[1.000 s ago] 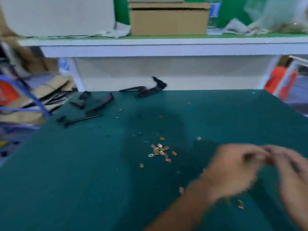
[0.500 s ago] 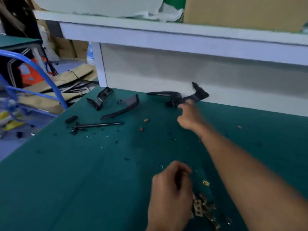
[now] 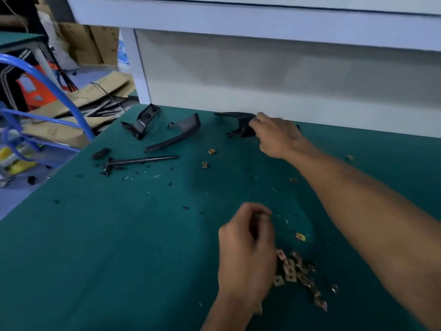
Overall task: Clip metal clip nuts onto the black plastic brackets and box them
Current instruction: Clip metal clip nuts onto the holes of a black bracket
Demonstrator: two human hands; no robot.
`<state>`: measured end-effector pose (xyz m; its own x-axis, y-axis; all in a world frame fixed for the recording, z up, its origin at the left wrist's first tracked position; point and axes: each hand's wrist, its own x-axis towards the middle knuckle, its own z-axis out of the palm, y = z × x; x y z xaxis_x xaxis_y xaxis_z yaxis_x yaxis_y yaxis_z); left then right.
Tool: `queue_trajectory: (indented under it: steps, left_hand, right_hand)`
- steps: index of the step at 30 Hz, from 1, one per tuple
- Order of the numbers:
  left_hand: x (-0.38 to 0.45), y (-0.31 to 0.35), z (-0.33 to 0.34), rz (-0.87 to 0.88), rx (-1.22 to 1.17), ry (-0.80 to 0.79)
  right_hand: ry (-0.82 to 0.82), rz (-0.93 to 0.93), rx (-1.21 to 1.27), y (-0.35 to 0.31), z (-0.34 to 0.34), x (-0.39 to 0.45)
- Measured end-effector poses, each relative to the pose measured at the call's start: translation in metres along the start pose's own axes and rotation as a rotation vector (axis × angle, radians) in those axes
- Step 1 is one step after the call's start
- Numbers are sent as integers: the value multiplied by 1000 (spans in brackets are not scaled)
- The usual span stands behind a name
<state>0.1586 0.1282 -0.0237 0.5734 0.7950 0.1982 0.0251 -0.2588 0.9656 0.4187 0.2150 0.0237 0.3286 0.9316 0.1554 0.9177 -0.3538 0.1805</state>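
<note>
While the right hand (image 3: pixel 276 133) grips a black bracket (image 3: pixel 239 126), the left hand (image 3: pixel 247 249) is held curled beside the clip nuts (image 3: pixel 294 271); any content cannot be told.

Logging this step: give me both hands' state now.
Left hand: fingers curled, contents not visible.
Right hand: gripping a black bracket.

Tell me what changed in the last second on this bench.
The right hand left the left hand, reached to the back of the green table and took hold of a black bracket. The left hand moved beside the pile of clip nuts, fingers curled. The other brackets stayed put.
</note>
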Motion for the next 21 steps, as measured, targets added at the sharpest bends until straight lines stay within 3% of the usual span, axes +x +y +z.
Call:
queue_trajectory:
  steps: [5,9,11,14,18,21]
  left_hand:
    - [1,4,-5,-41,-152,248]
    - [-8,11,-11,-12,-330,235]
    - [-12,11,-13,5,-459,92]
    - [-25,20,-15,6,-449,-223]
    - [-58,54,-16,-319,-318,-829]
    - [-80,67,-23,-453,-260,-1049]
  right_hand:
    - [94,-299,-197,-33,-35,-94]
    - [55,-389,-260,-44,-88,-179]
    - [-29,-478,-316,-56,-111,-219]
    - [-94,-624,-333,-84,-130,-280]
    - [-167,-698,-353,-123,-141,-335]
    - [-140,-772,-321,-142,-144,-367]
